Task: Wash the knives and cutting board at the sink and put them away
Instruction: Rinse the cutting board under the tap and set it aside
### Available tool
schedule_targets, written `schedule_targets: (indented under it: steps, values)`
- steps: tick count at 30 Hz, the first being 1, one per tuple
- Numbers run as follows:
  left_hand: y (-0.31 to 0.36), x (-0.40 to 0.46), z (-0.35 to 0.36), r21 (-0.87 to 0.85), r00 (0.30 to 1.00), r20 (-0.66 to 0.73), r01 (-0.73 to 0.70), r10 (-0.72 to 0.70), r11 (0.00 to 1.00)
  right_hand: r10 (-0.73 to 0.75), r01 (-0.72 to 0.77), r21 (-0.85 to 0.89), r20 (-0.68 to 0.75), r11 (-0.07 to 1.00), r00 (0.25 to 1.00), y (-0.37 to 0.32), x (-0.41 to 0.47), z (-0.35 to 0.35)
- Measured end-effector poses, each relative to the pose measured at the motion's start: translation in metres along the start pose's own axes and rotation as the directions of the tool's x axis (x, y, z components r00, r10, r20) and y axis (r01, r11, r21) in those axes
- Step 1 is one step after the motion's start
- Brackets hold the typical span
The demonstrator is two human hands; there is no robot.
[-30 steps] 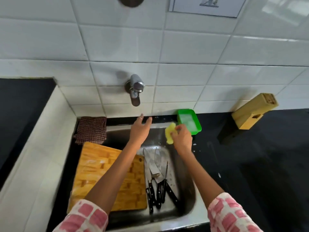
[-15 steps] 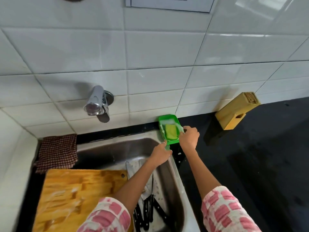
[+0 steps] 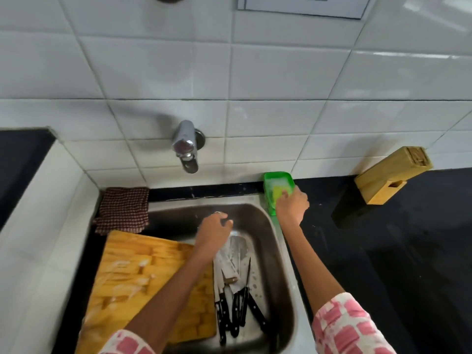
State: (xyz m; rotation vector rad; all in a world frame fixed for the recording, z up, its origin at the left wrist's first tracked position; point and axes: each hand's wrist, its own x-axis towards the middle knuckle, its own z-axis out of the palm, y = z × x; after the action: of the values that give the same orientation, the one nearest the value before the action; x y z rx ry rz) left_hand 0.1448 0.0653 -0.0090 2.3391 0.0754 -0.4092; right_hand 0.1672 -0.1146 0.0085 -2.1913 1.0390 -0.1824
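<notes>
The right hand (image 3: 292, 203) hides most of the sponge (image 3: 277, 192) — its grip there cannot be told.

No readable text, label, brand or number anywhere in view. White sheet with dark border (image 3: 301, 5) on tiled wall, top edge of view: cut off by frame, only blurred dark mark at its upper rim, not legible. Wooden knife block (image 3: 390, 173) on counter: plain faces, no marking visible. Green tray (image 3: 277, 178) at sink corner: no marking visible. Tap (image 3: 185, 144): bare metal, no lettering discernible.
</notes>
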Motion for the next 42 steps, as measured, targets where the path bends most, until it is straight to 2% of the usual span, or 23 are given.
schedule_targets:
  steps: [2, 3, 5, 7, 9, 14, 17, 19, 21, 24, 28, 32, 37, 40, 42]
  values:
    - [-0.033, -0.010, -0.026, 0.204, 0.991, -0.110, 0.101, -0.080, 0.974, -0.307, 0.298, 0.156, 0.040, 0.942, 0.951, -0.026, -0.034, 0.006]
    - [-0.050, -0.015, -0.036, 0.316, 0.979, -0.152, 0.177, -0.134, 0.932, -0.415, 0.376, 0.271, 0.101, 0.886, 0.904, -0.041, -0.051, 0.009]
    - [-0.085, -0.032, -0.057, 0.428, 0.932, -0.241, 0.353, -0.272, 0.832, -0.546, 0.408, 0.458, 0.220, 0.790, 0.809, -0.074, -0.081, 0.013]
    - [-0.115, -0.048, -0.071, 0.404, 0.867, -0.329, 0.488, -0.375, 0.774, -0.613, 0.418, 0.532, 0.263, 0.737, 0.745, -0.105, -0.100, 0.016]
    - [-0.137, -0.060, -0.082, 0.306, 0.813, -0.357, 0.566, -0.459, 0.765, -0.659, 0.506, 0.472, 0.244, 0.722, 0.712, -0.128, -0.110, 0.020]
    - [-0.158, -0.070, -0.099, 0.090, 0.772, -0.346, 0.593, -0.533, 0.800, -0.684, 0.657, 0.197, 0.136, 0.727, 0.717, -0.148, -0.120, 0.016]
    - [-0.170, -0.063, -0.111, -0.102, 0.718, -0.263, 0.643, -0.644, 0.759, -0.726, 0.723, 0.079, 0.148, 0.686, 0.672, -0.150, -0.120, 0.015]
    - [-0.176, -0.060, -0.115, -0.179, 0.713, -0.207, 0.646, -0.670, 0.742, -0.742, 0.745, 0.051, 0.159, 0.665, 0.652, -0.152, -0.121, 0.014]
    - [-0.172, -0.062, -0.115, -0.205, 0.743, -0.211, 0.601, -0.635, 0.772, -0.750, 0.756, 0.031, 0.163, 0.653, 0.641, -0.153, -0.123, 0.011]
    - [-0.152, -0.066, -0.109, -0.213, 0.830, -0.246, 0.458, -0.501, 0.863, -0.752, 0.768, -0.019, 0.186, 0.641, 0.632, -0.155, -0.123, 0.011]
    - [-0.114, -0.072, -0.098, -0.249, 0.884, -0.286, 0.303, -0.369, 0.920, -0.766, 0.793, -0.111, 0.208, 0.599, 0.608, -0.155, -0.115, 0.014]
    - [-0.075, -0.081, -0.089, -0.178, 0.907, -0.325, 0.220, -0.268, 0.959, -0.780, 0.805, -0.056, 0.215, 0.590, 0.587, -0.155, -0.109, 0.016]
    - [-0.045, -0.085, -0.082, -0.049, 0.950, -0.292, 0.106, -0.115, 0.993, -0.812, 0.840, -0.057, 0.227, 0.540, 0.537, -0.155, -0.107, 0.017]
    - [-0.039, -0.086, -0.082, -0.016, 0.957, -0.282, 0.061, -0.063, 0.998, -0.778, 0.807, -0.033, 0.243, 0.590, 0.579, -0.158, -0.104, 0.021]
    - [-0.036, -0.087, -0.083, 0.002, 0.964, -0.263, 0.041, -0.039, 0.999, -0.771, 0.807, -0.063, 0.262, 0.587, 0.581, -0.160, -0.103, 0.022]
